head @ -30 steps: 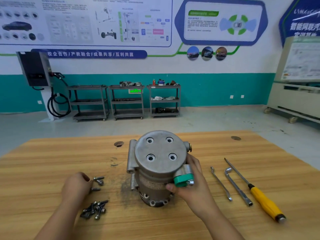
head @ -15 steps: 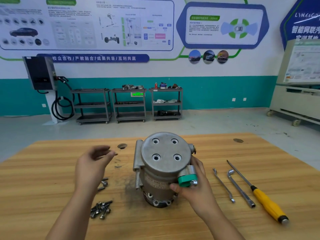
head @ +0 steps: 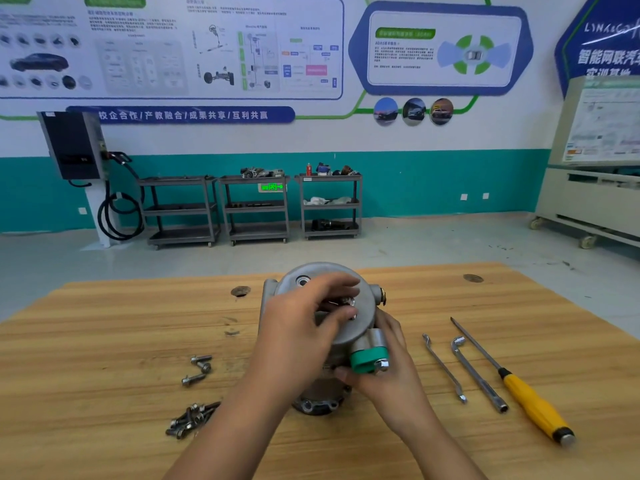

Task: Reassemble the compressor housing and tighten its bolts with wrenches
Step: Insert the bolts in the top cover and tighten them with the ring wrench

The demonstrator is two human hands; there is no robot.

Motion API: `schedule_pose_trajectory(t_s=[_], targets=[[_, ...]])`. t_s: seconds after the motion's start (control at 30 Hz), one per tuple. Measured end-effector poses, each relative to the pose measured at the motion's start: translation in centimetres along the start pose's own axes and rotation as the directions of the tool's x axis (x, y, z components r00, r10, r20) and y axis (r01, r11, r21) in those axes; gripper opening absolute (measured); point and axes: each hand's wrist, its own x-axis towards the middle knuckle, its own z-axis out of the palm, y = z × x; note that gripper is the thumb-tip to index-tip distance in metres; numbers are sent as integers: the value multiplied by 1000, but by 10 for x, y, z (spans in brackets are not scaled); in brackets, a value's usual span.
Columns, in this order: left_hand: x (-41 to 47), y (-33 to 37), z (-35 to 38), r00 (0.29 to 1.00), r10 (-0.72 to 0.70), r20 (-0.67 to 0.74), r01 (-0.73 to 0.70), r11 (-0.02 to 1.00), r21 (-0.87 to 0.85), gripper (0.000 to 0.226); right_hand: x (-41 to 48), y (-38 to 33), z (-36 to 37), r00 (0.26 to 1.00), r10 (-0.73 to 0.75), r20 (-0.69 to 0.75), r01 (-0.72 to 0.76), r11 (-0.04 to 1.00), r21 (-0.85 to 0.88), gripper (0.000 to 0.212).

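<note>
While the compressor housing stands upright mid-table, the left hand pinches a bolt over a hole in its top, and the right hand grips its side by the green cap. Bolting looks barely begun — loose bolts lie left of the housing, wrenches right, untouched.

The left hand covers most of the compressor top — only one bolt hole shows clear, and what its fingertips pinch is too blurred to tell. The right hand hides the body's right side. The table runs off the bottom edge — both forearms too
</note>
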Motion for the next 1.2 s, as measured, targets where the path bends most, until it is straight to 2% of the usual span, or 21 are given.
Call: schedule_pose_trajectory(t_s=[0.2, 0.33, 0.4, 0.47, 0.53, 0.63, 0.7, 0.77, 0.8, 0.83, 0.87, 0.9, 0.93, 0.97, 1.0, 1.07, 1.1, 1.13, 1.2], targets=[[-1, -4, 2, 998, 53, 44, -58, 993, 107, 47, 0, -1, 1, 1000, 7, -12, -7, 1000, 5, 97], [-2, -5, 5, 994, 38, 104, -64, 966, 252, 40, 0, -1, 2, 1000, -5, 1, 5, 1000, 17, 95], [0, -7, 3, 994, 24, 107, -53, 959, 277, 52, 1, -1, 1, 1000, -17, 3, 17, 999, 42, 94], [1, -11, -3, 995, 2, 99, -42, 915, 401, 66, 1, -2, 1, 1000, -9, 7, 8, 997, 72, 92], [1, -16, -8, 991, -79, 112, 9, 853, 521, 79, 1, -3, -3, 999, -19, 33, 17, 998, 64, 87], [-1, -23, -11, 980, -157, 118, 78, 862, 502, 92, -1, -3, -28, 982, 0, 191, -1, 1000, 9, 88], [-4, -25, -12, 981, -153, 117, 78, 871, 486, 91, -2, -1, -51, 975, 79, 207, -61, 994, -93, 74], [-5, -27, -12, 982, -147, 114, 76, 875, 477, 89, 3, 11, -71, 994, 108, 15, -100, 956, -274, 37], [-5, -28, -11, 983, -146, 111, 76, 877, 474, 88, 9, 21, -81, 989, 104, -108, -142, 880, -453, 27], [-6, -28, -11, 983, -145, 109, 77, 878, 472, 88, 16, 31, -90, 973, 124, -195, -222, 728, -648, 27], [-6, -27, -11, 984, -145, 107, 78, 877, 475, 88, 23, 40, -99, 949, 189, -253, -316, 524, -791, 28], [-7, -27, -10, 984, -144, 103, 78, 873, 481, 88, 29, 49, -106, 913, 283, -294, -380, 323, -867, 28], [-7, -27, -10, 985, -142, 100, 77, 870, 487, 88, 33, 57, -110, 873, 366, -322, -406, 181, -896, 24], [-8, -27, -9, 985, -140, 96, 75, 868, 491, 87, 35, 65, -112, 842, 421, -338, -416, 106, -903, 18], [-8, -27, -9, 985, -140, 96, 75, 866, 495, 88, 35, 70, -112, 828, 437, -350, -424, 81, -902, 15], [-7, -27, -8, 984, -148, 100, 79, 863, 500, 88, 34, 78, -112, 844, 390, -369, -441, 111, -891, 12], [-7, -27, -8, 983, -149, 105, 77, 863, 499, 88, 33, 80, -113, 858, 340, -386, -462, 180, -868, 11], [-5, -27, -8, 982, -147, 114, 72, 863, 500, 88, 32, 79, -116, 863, 302, -405, -491, 309, -815, 10], [-3, -27, -7, 981, -144, 128, 61, 861, 506, 88, 30, 69, -121, 856, 304, -418, -503, 675, -540, 16]])
